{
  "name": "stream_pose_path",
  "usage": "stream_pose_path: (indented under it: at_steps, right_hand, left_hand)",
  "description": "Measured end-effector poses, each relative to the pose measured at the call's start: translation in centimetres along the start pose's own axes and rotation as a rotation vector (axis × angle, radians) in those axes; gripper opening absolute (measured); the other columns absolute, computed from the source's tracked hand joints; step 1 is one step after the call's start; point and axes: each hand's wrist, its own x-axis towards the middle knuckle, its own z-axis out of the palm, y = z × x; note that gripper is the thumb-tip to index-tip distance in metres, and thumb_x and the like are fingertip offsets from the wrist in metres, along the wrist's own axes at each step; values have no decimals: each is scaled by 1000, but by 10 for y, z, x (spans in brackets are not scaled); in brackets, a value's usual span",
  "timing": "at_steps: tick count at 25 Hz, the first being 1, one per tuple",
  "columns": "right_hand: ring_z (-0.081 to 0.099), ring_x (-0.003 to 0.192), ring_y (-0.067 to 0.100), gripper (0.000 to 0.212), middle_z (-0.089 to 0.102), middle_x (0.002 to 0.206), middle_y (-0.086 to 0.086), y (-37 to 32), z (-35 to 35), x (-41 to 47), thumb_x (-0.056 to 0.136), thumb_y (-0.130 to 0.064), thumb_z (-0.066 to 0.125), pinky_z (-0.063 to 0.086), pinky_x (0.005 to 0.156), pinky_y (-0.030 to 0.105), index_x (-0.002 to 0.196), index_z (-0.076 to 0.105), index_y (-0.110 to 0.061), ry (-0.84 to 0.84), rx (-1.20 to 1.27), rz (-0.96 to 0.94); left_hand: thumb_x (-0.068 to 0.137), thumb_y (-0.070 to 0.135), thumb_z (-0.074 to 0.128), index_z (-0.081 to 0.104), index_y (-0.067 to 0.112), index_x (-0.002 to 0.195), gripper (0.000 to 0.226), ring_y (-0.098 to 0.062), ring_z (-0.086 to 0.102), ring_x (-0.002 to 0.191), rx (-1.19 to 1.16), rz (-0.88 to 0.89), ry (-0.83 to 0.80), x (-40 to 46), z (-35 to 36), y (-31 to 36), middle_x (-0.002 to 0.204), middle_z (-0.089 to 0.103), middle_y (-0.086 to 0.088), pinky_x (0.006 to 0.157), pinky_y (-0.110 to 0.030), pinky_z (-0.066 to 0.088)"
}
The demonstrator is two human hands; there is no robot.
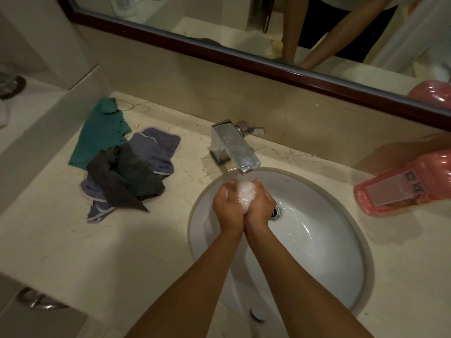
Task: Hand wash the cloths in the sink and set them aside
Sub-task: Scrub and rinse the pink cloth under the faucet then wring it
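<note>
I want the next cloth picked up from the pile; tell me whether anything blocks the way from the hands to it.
Nothing visible does. The cloth pile lies on the counter to the left of the sink, with bare counter between it and the left hand and right hand, which are lathering foam under the faucet.

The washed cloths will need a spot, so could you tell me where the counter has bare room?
Bare counter lies in front of the cloth pile, left of the sink. A smaller patch sits between sink and pink bottle. Crowded: the back left, under the pile, and around the tap.
</note>
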Motion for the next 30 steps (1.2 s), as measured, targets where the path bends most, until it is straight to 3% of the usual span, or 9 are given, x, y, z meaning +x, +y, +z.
stream_pose_path:
  at_steps: [6, 8, 11, 14, 17, 20, 25, 28, 30]
  right_hand:
    - [72, 78, 14, 36, 76, 79, -5, -10, -26, -13, 104, -37, 48, 59, 68, 31, 83, 75, -24, -112, -360, -42]
    - [69, 95, 13, 39, 76, 99, -3, -26, -31, -12, 106, -34, 39, 54, 77, 25, 93, 75, -26, -140, -436, -134]
    - [58, 121, 12, 34, 67, 127, -4, -65, -15, 1, 107, -29, 38, 45, 102, 30, 118, 70, -22, -162, -398, -317]
    - [51, 125, 7, 43, 54, 142, -6, -96, 20, 7, 109, -38, 31, 40, 106, 30, 141, 55, -19, -315, -424, -323]
    - [51, 126, 13, 48, 54, 143, -1, -106, 40, 6, 110, -39, 25, 42, 108, 35, 143, 52, -18, -372, -397, -294]
    - [55, 122, 13, 45, 61, 129, -5, -104, 41, 3, 111, -36, 21, 43, 107, 40, 126, 63, -26, -349, -381, -335]
    - [56, 122, 3, 50, 65, 130, -13, -93, 33, -13, 110, -41, 17, 43, 94, 29, 117, 66, -37, -371, -351, -323]
    - [55, 125, 5, 49, 68, 125, -13, -93, 11, -17, 110, -42, 18, 40, 102, 31, 130, 61, -30, -390, -417, -278]
    - [62, 113, 8, 45, 73, 110, -14, -90, -15, -30, 110, -40, 24, 45, 91, 25, 127, 64, -27, -360, -475, -202]
  left_hand:
    - [104, 33, 51, 68, 24, 91, 23, -18, 66, 88, 33, -130, -33, -8, -15, -2, 91, 69, 0, 72, -29, 56]
    - [103, 35, 51, 69, 20, 96, 24, -17, 65, 90, 40, -118, -42, -8, -19, -1, 94, 69, -3, 74, -27, 54]
    - [104, 31, 52, 69, 26, 88, 24, -15, 63, 83, 1, -81, -44, -7, -21, 7, 85, 67, 3, 72, -23, 51]
    - [105, 33, 50, 68, 31, 84, 27, -7, 63, 83, -26, -101, -27, -6, -19, 20, 85, 68, 10, 69, -15, 49]
    - [105, 38, 47, 67, 32, 84, 30, -5, 65, 87, -44, -146, -31, -5, -17, 27, 89, 69, 10, 70, -19, 49]
    - [105, 40, 47, 64, 32, 80, 31, -1, 62, 83, -24, -132, -18, -2, -16, 34, 84, 67, 12, 70, -19, 47]
    - [105, 41, 45, 63, 31, 83, 30, -3, 61, 87, 5, -109, -34, -3, -17, 42, 88, 66, 10, 79, -25, 49]
    - [105, 43, 45, 61, 30, 98, 22, -7, 58, 97, -16, -177, -41, -15, -20, 46, 94, 60, 18, 88, -26, 44]
    - [105, 46, 43, 64, 27, 110, 29, -15, 58, 106, -39, -206, -65, -29, -21, 51, 102, 62, 11, 89, -27, 46]
